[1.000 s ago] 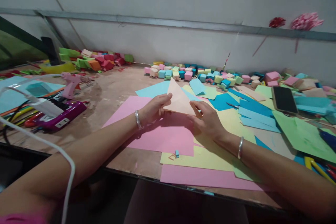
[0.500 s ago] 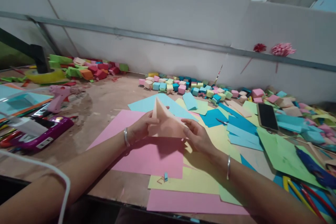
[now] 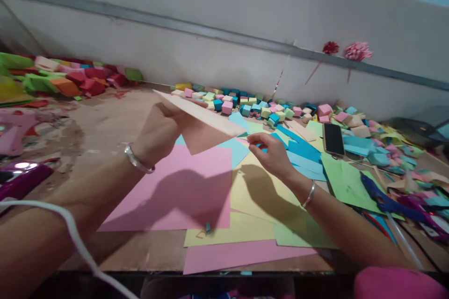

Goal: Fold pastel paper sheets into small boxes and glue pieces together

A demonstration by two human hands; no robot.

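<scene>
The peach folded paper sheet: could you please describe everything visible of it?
The peach folded paper sheet is thin, creased into a long pointed shape with a flap hanging below. It is held above the pink paper sheet, tilted down to the right. The left hand holds its left part; the right hand reaches its right tip.

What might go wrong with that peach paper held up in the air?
The folded peach paper is up off the table, gripped by the left hand. The right hand is only at its tip, so the fold might slip crooked. The white cable runs by the left forearm and could snag. The pink paper sheet lies at the front edge of the wooden table and may slide off.
</scene>
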